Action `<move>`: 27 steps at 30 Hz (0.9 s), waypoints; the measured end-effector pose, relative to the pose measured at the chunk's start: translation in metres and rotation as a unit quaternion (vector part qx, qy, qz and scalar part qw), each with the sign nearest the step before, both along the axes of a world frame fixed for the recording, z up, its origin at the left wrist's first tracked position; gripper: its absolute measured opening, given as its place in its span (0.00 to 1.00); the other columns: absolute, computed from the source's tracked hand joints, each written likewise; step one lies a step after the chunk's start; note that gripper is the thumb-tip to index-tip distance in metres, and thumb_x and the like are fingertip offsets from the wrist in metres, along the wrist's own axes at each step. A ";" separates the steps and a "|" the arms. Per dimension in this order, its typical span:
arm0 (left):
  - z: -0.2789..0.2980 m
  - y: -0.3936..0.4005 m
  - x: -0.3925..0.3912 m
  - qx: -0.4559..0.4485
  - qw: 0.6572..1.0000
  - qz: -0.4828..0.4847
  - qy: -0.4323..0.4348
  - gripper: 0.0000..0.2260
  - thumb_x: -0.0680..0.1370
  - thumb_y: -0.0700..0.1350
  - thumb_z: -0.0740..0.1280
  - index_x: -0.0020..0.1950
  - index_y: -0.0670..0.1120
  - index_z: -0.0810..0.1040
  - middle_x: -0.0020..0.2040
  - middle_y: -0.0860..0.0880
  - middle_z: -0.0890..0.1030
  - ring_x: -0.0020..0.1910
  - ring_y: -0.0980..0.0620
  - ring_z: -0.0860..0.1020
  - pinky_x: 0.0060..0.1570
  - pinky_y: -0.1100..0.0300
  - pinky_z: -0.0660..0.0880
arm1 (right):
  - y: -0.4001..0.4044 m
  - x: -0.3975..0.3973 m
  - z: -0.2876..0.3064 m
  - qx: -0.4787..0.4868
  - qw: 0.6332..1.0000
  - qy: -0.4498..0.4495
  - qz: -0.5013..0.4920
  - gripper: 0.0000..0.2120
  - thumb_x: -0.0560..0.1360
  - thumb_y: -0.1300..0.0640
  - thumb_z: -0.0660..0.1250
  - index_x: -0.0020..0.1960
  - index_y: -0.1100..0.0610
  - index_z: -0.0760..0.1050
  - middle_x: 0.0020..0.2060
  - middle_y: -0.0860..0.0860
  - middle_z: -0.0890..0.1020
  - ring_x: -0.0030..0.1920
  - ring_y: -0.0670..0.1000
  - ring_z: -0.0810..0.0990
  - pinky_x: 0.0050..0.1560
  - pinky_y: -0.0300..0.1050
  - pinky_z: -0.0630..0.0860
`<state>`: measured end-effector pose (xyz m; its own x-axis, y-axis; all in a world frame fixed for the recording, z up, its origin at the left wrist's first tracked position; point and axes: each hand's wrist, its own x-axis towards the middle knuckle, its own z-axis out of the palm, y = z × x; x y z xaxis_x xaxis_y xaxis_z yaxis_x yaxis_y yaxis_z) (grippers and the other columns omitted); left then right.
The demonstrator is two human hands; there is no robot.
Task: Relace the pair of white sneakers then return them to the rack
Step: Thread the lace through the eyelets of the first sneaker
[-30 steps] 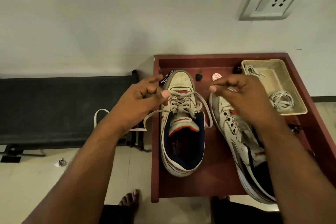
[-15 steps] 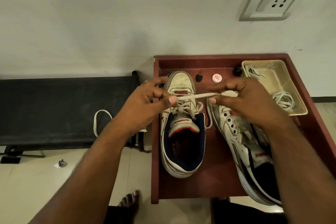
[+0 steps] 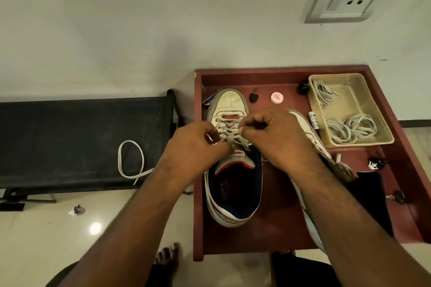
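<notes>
1. Lace tail (image 3: 130, 163) lies looped on the black bench (image 3: 81, 142), off the left edge of the red tray (image 3: 198, 170); it runs back toward the left wrist, so I judge it the free end of the lace being worked, left slack for the knot
2. Left hand (image 3: 193, 149), fingers curled, pinches the lace (image 3: 229, 134) over the tongue of the left sneaker (image 3: 233, 184)
3. That sneaker stands upright near the tray's left edge, toe toward the far edge, its heel opening facing the person, which keeps the eyelets under both grips
4. Right hand (image 3: 277, 137), likewise curled, pinches the same lace just beside the left grip; the crossings lie between and just beyond the two grips
5. Second sneaker (image 3: 310, 133) lies tilted under the right forearm, right of the first, probably waiting its turn
6. Plastic box (image 3: 382, 128) in the tray's far right corner holds spare laces
</notes>
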<state>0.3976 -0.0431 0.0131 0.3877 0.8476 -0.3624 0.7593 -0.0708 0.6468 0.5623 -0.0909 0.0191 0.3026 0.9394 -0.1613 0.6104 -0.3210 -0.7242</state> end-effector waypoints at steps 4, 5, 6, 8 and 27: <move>-0.002 0.001 -0.001 0.009 0.999 0.049 -0.016 0.06 0.76 0.49 0.71 0.47 0.48 0.85 0.40 0.53 0.83 0.38 0.56 0.81 0.39 0.60 0.79 | -0.001 -0.020 -0.005 -0.012 0.997 -0.071 0.033 0.03 0.73 0.54 0.71 0.45 0.48 0.84 0.39 0.39 0.75 0.49 0.44 0.77 0.58 0.51 0.75; -0.002 0.002 -0.002 -0.003 0.998 0.060 -0.027 0.05 0.76 0.48 0.71 0.45 0.48 0.85 0.39 0.52 0.83 0.37 0.55 0.81 0.39 0.58 0.80 | -0.002 -0.023 -0.007 -0.018 0.995 -0.088 0.035 0.03 0.74 0.53 0.71 0.46 0.47 0.84 0.41 0.39 0.73 0.55 0.47 0.75 0.62 0.55 0.72; -0.003 0.003 -0.004 -0.020 0.996 0.071 -0.043 0.05 0.76 0.47 0.71 0.43 0.47 0.86 0.38 0.50 0.84 0.37 0.52 0.82 0.41 0.54 0.82 | -0.002 -0.025 -0.009 -0.028 0.994 -0.104 0.033 0.04 0.74 0.52 0.71 0.47 0.47 0.84 0.45 0.40 0.71 0.60 0.50 0.72 0.65 0.57 0.69; -0.001 0.004 -0.006 -0.064 0.990 0.097 -0.077 0.06 0.76 0.45 0.72 0.41 0.45 0.85 0.39 0.44 0.84 0.40 0.42 0.83 0.44 0.44 0.82 | -0.003 -0.027 -0.011 -0.043 0.991 -0.124 0.021 0.05 0.75 0.51 0.71 0.50 0.47 0.83 0.49 0.39 0.69 0.65 0.50 0.67 0.70 0.59 0.63; -0.004 0.017 -0.015 -0.256 0.942 0.137 -0.169 0.04 0.78 0.40 0.69 0.46 0.40 0.83 0.41 0.43 0.84 0.35 0.50 0.81 0.35 0.57 0.80 | -0.006 -0.035 -0.020 -0.022 0.990 -0.138 0.036 0.09 0.77 0.47 0.67 0.54 0.46 0.82 0.59 0.37 0.73 0.65 0.43 0.57 0.58 0.45 0.50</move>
<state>0.3825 -0.0260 0.0091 0.3465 0.6794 -0.6468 0.4491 0.4852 0.7502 0.5274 -0.0967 -0.0012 0.2733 0.9540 -0.1232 0.8051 -0.2970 -0.5135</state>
